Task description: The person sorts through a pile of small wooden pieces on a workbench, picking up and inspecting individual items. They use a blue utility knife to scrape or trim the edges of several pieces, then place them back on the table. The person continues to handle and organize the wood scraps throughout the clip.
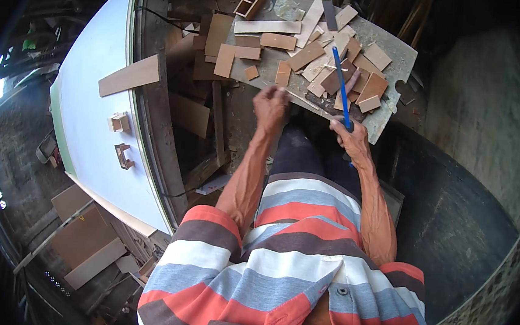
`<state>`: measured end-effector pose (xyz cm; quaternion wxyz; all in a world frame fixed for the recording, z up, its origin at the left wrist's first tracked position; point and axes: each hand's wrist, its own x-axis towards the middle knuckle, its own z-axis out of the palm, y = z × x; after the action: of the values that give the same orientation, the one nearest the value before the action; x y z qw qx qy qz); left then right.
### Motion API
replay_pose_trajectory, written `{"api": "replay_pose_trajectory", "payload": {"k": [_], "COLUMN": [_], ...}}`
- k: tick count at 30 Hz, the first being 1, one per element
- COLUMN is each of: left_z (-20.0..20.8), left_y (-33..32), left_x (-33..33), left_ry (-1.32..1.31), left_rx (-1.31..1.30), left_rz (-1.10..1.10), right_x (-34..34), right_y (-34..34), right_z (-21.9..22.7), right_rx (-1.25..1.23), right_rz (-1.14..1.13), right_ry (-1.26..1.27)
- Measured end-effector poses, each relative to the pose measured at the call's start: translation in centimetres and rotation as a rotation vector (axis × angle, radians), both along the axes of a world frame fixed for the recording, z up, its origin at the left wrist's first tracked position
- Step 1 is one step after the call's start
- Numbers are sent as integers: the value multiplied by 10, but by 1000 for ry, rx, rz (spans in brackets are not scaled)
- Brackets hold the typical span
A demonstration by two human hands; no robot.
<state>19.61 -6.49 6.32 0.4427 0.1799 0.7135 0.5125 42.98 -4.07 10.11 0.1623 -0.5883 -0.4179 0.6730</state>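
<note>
My right hand (353,142) is closed round the dark handle of what looks like a hacksaw; its long blue frame (342,83) points away over the worktable. The blade cannot be made out from above. At the table's near edge, my left hand (270,105) has its fingers pinched together at one end of a thin, pale wood strip (306,102). That strip runs right, toward my right thumb; whether the thumb touches it I cannot tell. Beyond both hands, several wood offcuts (305,57) lie heaped on the grey worktable (397,48).
A small open wooden box (250,3) and a clear plastic bag (288,9) lie at the table's far left. Left of me, a large white-topped table (94,131) bears a board (130,76) and two small wooden pieces (119,122). A dark panel (453,196) stands close on my right.
</note>
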Motion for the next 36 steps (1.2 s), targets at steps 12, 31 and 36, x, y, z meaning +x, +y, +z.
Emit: {"api": "replay_pose_trajectory", "payload": {"k": [12,31,36], "left_z": [-28,-46,-42], "left_y": [41,53,52], "left_x": [-137,-151,-148], "left_ry": [1066,1193,1215], "left_rx": [-252,-343,-296], "left_rz": [3,-153,-153], "right_x": [72,70,71], "right_y": [-39,-77,-76], "right_z": [-13,-25,-25], "right_rx": [-99,-102,-107], "right_rz": [-96,-177,-180], "right_ry": [-232,-230,-237]}}
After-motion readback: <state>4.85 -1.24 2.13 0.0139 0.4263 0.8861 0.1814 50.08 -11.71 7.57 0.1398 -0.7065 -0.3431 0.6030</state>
